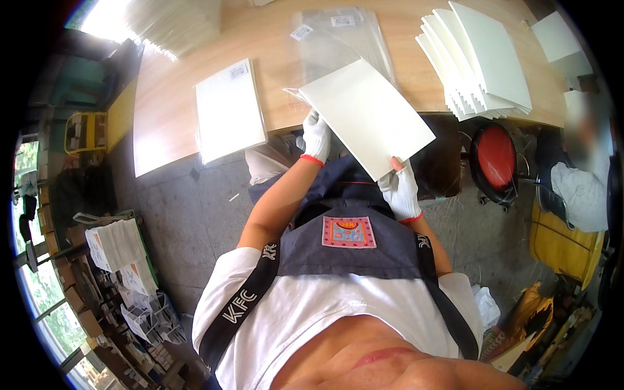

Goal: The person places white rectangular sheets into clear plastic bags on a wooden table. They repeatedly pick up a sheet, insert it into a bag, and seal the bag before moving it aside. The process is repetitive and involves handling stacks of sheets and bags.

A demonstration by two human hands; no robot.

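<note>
A flat white board (367, 117) is held tilted over the front edge of the table. My left hand (316, 136), in a white glove with a red cuff, is closed at the board's left edge; its fingertips are partly hidden. A bit of clear plastic (297, 96) sticks out by the board's upper left corner. My gloved right hand (400, 190) grips the near corner, with the bare thumb on top and the fingers beneath. Left of my hands lies a white board in a clear sleeve (231, 110) with a label. Behind the held board lie clear plastic sleeves (338, 39) with labels.
Several white boards (478, 62) stand fanned at the right of the wooden table (169, 120). Shiny plastic-wrapped stock (172, 23) sits at the far left. A red-seated chair (493, 155) stands to the right, near another person (583, 140). Packed shelving (123, 260) lines the left.
</note>
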